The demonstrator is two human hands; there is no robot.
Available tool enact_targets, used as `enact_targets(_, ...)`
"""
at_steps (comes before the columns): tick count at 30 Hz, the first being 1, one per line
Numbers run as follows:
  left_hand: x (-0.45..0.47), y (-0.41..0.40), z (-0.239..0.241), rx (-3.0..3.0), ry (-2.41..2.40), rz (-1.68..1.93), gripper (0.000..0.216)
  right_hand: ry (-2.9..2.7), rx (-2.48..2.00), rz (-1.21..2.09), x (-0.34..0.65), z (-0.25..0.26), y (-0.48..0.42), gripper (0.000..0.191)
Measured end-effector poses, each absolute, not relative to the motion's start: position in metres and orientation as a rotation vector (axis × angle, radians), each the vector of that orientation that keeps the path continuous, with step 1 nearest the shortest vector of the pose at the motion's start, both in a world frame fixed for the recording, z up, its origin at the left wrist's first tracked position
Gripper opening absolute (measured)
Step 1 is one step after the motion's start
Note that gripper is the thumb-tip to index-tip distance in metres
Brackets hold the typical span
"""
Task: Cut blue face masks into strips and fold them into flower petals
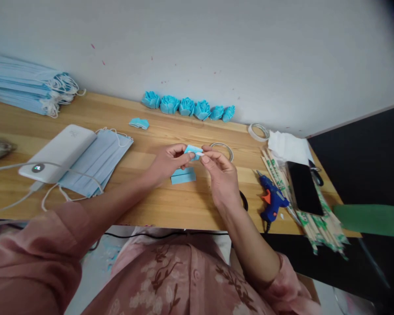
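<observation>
Over the middle of the wooden table (170, 205), both my hands pinch a small piece of blue mask fabric (193, 151). My left hand (167, 162) grips its left side with thumb and forefinger. My right hand (218, 174) pinches its right edge, where a bit of white tape shows. Just below the hands a folded blue fabric strip (183, 176) lies flat on the table. A roll of clear tape (223, 147) sits right behind my right hand.
Several blue fabric roses (188, 107) line the wall. A small blue scrap (139, 123), face masks (100, 159) under a white power bank (59, 151), a mask stack (26, 85), a blue glue gun (272, 199), wrapped chopsticks (315, 218), a phone (304, 187), tissue (289, 146).
</observation>
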State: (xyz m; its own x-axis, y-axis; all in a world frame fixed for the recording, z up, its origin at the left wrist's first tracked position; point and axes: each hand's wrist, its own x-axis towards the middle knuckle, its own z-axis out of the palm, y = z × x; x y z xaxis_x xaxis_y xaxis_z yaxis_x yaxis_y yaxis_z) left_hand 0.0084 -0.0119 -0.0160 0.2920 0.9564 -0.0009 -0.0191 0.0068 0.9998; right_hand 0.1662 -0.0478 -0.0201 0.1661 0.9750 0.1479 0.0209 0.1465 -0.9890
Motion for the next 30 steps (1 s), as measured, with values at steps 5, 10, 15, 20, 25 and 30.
enact_targets(5,0.0096,-0.012,-0.0173,1.284,0.957,1.018,0.03,-1.161,-1.132,0.964,0.1592,-0.022,-0.0453,0.014)
enact_targets(10,0.0103,-0.0131,-0.0154,1.258,0.952,1.023,0.028,-1.189,-1.162,0.936,0.1575,-0.0215,-0.0453,0.014)
enact_targets(15,0.0105,-0.0133,-0.0149,1.254,0.963,1.023,0.026,-1.147,-1.129,0.95,0.1557,-0.0193,-0.0449,0.012)
enact_targets(20,0.0103,-0.013,-0.0159,1.27,0.974,1.016,0.026,-1.141,-1.161,0.942,0.1552,-0.0177,-0.0443,0.012)
enact_targets(25,0.01,-0.0131,-0.0152,1.281,0.957,1.003,0.027,-1.094,-1.161,0.966,0.156,-0.018,-0.0433,0.011)
enact_targets(30,0.0094,-0.0132,-0.0148,1.29,0.96,0.989,0.027,-1.027,-1.134,1.017,0.1561,-0.0175,-0.0426,0.011)
